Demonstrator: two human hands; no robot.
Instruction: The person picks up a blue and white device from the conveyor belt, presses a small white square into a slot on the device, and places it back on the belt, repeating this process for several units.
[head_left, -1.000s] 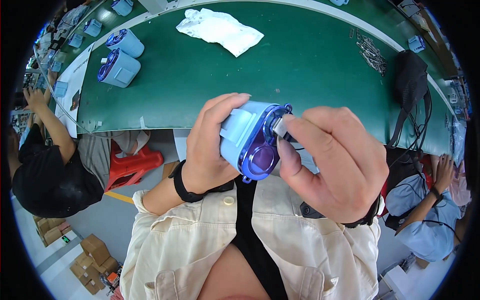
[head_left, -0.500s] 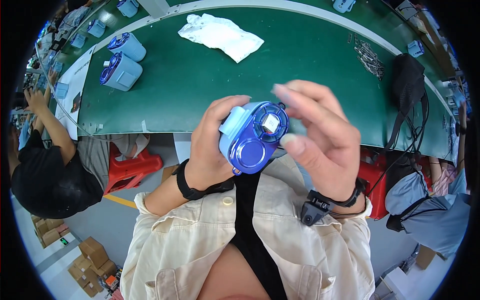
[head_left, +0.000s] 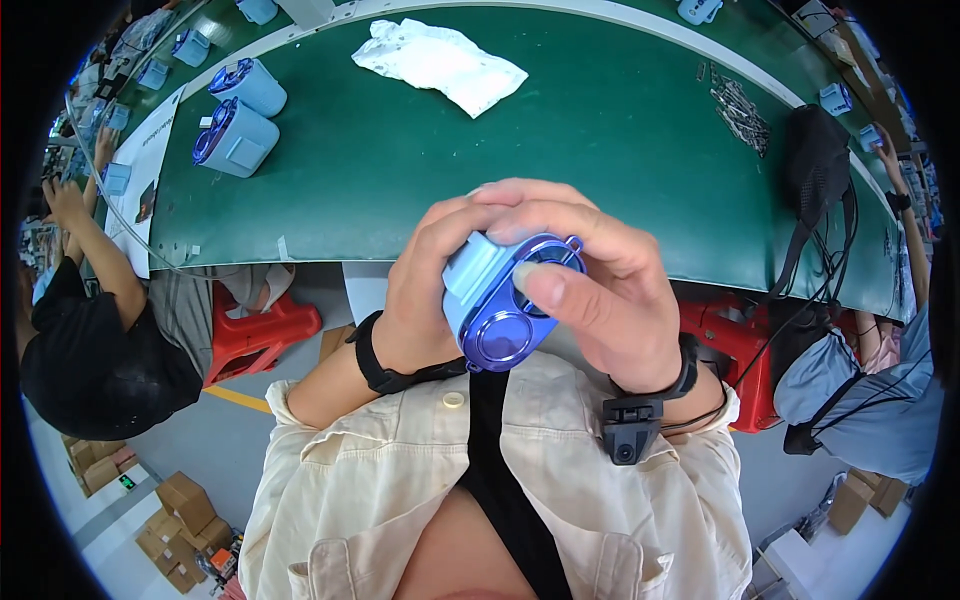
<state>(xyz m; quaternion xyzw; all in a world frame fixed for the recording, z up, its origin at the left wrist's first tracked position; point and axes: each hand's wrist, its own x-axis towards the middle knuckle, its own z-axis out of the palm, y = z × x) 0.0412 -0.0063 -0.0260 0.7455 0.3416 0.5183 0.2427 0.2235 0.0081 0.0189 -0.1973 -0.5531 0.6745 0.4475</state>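
Fingers (head_left: 560,225) of right hand (head_left: 610,300) curled over top of light-blue handheld fan (head_left: 495,310), thumb pressed on purple grille; left hand (head_left: 430,290) gripping body from behind. Held at chest, above green bench (head_left: 600,130). Looks assembled, prob. final check left. Two more fans (head_left: 238,120) far left w/ white cloth (head_left: 440,62).

green worktable (head_left: 620,150), grey floor (head_left: 210,440), red stool (head_left: 262,335).

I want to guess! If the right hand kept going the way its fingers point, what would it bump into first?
The right hand points left across the light blue device, so it would probably meet the left hand first; their fingertips already look very close, though depth is hard to judge.
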